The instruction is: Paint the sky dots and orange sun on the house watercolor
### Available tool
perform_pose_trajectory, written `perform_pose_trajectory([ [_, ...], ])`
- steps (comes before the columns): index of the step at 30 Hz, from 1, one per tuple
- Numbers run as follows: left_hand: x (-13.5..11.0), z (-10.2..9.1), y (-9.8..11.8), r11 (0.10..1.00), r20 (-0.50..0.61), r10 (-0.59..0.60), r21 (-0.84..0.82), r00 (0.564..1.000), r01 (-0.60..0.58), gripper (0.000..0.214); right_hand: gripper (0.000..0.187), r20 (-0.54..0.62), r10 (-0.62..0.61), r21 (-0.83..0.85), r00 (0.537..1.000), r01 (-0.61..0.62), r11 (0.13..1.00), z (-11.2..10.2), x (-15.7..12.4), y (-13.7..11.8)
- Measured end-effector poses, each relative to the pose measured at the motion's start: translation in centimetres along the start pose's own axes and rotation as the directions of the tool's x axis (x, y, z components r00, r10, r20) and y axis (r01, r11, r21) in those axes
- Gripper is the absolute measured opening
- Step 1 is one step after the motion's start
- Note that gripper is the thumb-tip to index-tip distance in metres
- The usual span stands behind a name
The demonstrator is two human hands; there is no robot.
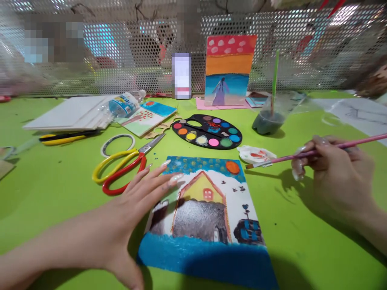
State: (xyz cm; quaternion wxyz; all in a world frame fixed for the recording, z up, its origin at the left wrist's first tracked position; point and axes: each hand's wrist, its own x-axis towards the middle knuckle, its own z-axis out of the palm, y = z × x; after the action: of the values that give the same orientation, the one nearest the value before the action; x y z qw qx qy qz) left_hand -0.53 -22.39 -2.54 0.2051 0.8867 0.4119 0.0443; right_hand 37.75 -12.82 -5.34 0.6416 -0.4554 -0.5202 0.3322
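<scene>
A painting of a house (201,217) lies flat on the green table, with a blue sky strip, an orange sun and a blue band along its bottom. My left hand (121,217) is spread with fingers apart, its fingertips over the painting's upper left edge. Pinched in my right hand (338,173) is a pink paintbrush (320,151); its bristles hang just beyond the painting's upper right side. Close to the brush tip sits a crumpled, paint-stained tissue (256,155). The black oval paint palette (208,131) with several colour wells is behind the painting.
Red and yellow scissors (121,171) and a tape roll (117,145) lie left. A cup of dark water (268,121) holds a green stick. Behind stand a phone (182,75) and a sunset painting (229,70), before a perforated metal screen (121,52). A plastic bottle (123,105) rests near white boards (69,110).
</scene>
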Motion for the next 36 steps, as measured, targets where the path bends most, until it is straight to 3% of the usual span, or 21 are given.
perform_pose_trajectory([
  [4,0.4,-0.4,0.2,0.999,0.002,0.003,0.034,1.000,-0.003,0.120,0.015,-0.020,0.015,-0.009,1.000,-0.015,1.000,0.2,0.0,-0.2],
  [12,1.0,-0.3,-1.1,0.999,0.034,-0.038,0.000,0.999,0.038,0.125,0.013,-0.046,0.020,-0.019,0.999,-0.021,1.000,0.4,-0.2,-0.6],
  [22,1.9,1.1,-0.2,0.999,0.020,-0.042,-0.027,0.999,0.043,0.130,0.013,-0.040,0.016,-0.012,0.999,-0.016,1.000,0.5,-0.2,-0.6],
  [30,1.4,1.4,-1.1,0.996,0.018,-0.028,-0.081,0.999,0.029,0.142,0.012,-0.080,0.002,0.001,0.997,-0.002,1.000,0.4,-0.1,-1.0],
  [36,1.9,0.6,-0.4,0.996,0.085,-0.047,-0.078,0.995,0.054,0.132,0.014,-0.070,0.034,-0.034,0.997,-0.037,0.999,0.5,-0.4,-1.3],
])
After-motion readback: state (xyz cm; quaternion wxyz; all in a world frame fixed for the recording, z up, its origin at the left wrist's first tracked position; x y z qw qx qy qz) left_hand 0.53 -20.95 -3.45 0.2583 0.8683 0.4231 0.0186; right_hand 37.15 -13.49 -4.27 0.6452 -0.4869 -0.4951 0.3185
